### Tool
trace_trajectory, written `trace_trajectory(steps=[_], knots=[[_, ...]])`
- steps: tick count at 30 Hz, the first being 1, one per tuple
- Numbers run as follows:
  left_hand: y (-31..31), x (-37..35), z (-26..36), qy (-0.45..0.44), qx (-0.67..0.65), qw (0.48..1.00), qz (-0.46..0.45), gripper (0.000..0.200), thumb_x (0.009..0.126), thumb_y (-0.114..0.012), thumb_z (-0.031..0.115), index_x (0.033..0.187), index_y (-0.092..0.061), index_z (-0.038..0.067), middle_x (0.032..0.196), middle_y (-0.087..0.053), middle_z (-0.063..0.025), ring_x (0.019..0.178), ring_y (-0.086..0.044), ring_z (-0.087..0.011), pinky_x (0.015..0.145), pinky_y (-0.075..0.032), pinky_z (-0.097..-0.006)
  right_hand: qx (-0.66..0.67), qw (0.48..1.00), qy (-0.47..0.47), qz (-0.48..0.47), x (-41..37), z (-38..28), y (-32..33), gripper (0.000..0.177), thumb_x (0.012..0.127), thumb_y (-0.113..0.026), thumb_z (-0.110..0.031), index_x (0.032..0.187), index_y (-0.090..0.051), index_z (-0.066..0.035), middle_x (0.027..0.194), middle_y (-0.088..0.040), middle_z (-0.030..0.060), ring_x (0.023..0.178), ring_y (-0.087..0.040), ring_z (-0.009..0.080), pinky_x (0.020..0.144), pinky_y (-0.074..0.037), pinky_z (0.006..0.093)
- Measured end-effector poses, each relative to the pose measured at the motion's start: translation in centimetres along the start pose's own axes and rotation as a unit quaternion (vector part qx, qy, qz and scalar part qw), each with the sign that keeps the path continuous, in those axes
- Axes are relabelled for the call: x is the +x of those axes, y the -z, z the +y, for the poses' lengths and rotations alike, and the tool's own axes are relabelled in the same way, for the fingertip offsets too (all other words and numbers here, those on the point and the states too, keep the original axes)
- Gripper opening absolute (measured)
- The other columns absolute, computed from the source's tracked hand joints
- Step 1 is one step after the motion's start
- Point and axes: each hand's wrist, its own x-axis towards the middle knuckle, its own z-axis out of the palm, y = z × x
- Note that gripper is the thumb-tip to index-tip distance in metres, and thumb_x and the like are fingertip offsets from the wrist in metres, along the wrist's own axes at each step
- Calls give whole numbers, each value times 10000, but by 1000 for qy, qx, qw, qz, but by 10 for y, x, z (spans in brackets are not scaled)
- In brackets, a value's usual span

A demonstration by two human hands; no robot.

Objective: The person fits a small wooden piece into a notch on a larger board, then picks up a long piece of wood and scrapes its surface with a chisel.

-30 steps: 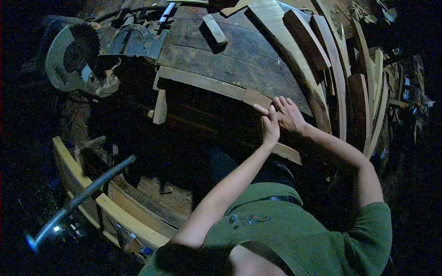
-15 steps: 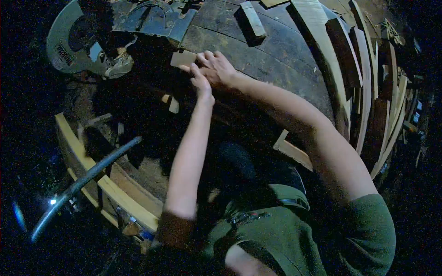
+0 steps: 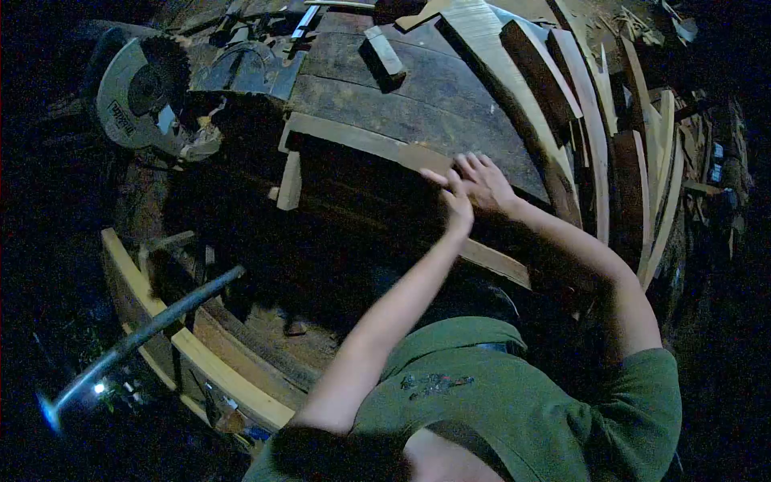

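Observation:
Along the front edge of a dark plank workbench (image 3: pixel 353 90) lies a long wooden strip (image 3: pixel 353 138), with a short upright wood piece (image 3: pixel 290 181) below its left end. My right hand (image 3: pixel 487 186) rests over the strip's right part, fingers spread and lying fairly flat. Just in front of it and overlapping it is my left hand (image 3: pixel 458 207), thumb raised and one finger stretched left along the strip. I see nothing held in either hand. The undersides of both hands are hidden, and deep shadow lies below the bench edge.
A circular saw blade with guard (image 3: pixel 132 100) stands at upper left. A wood block (image 3: pixel 384 53) lies on the bench; several long boards (image 3: pixel 514 80) lie at the right. A metal pipe (image 3: pixel 152 329) crosses a yellowish wooden frame (image 3: pixel 229 373) at lower left.
Both hands have moved right along the strip, from its left end to its right part, uncovering its left length. The camera view has shifted slightly.

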Motion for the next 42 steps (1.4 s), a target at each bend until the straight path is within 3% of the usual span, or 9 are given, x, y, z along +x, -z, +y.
trace_trajectory(steps=[7,11,15,17,27,30,35,39,42], knots=[[-6,-5,-27,10,97,985,-144,688,906,-313,427,1306,-87,-85,1124,-445,-342,1088,-445,-383,833,-391,-406,12,998,-45,-44,-25,-9,27,263,689,-532,-246,937,-571,-169,1073,-451,109,998,-416,253,760,-349,336],[19,53,-38,-1,-65,998,-9,722,909,-298,433,1341,62,-19,1394,-126,-227,1275,-221,-273,1008,-236,-320,-9,1000,-13,-13,47,-18,18,277,730,-486,-261,980,-558,-164,1162,-434,120,1028,-418,257,801,-346,334],[93,79,63,148,-144,978,21,926,778,-261,697,1326,-169,-44,1337,-298,-193,1230,-302,-265,995,-259,-359,-45,998,52,5,143,-28,10,330,765,-451,-325,1092,-479,-290,1222,-395,55,1052,-386,235,774,-343,330],[116,102,70,122,-119,984,47,957,742,-237,741,1321,-219,-20,1363,-255,-172,1255,-259,-231,1013,-228,-367,13,994,62,89,181,-35,1,188,728,-492,-304,883,-575,-238,1093,-422,76,990,-396,225,773,-325,320],[189,180,77,44,-187,981,13,872,758,-307,701,1305,-294,22,1321,-343,-140,1216,-332,-253,984,-287,-392,-60,994,14,91,290,-70,-22,308,773,-488,-343,1062,-539,-250,1086,-434,55,1034,-405,217,790,-336,336],[159,151,57,128,-164,978,12,1021,676,-289,793,1345,-189,28,1386,-229,-144,1259,-258,-274,1016,-203,-459,-97,995,19,-4,233,-58,3,443,808,-471,-283,1241,-395,-341,1311,-314,20,1108,-351,204,823,-337,348],[71,54,47,234,-94,967,-29,1074,657,-278,811,1345,-154,-4,1387,-227,-153,1271,-236,-273,1025,-201,-412,-72,997,-16,10,105,-25,-10,389,766,-491,-271,1152,-477,-312,1296,-348,44,1145,-344,230,873,-325,344],[16,7,18,156,-21,979,-130,952,736,-383,703,1279,-272,-70,1314,-327,-228,1221,-324,-297,988,-276,-360,-37,998,-55,-6,-3,-1,-1,470,730,-542,-251,1187,-444,-295,1288,-351,93,1130,-357,269,872,-335,372],[-5,-15,10,76,-28,995,-53,1038,744,-391,691,1334,29,-54,1403,-112,-210,1288,-164,-293,1039,-155,-356,-20,997,-72,-15,-52,18,15,611,706,-563,-209,1272,-357,-313,1238,-375,147,1087,-386,290,841,-350,389]])
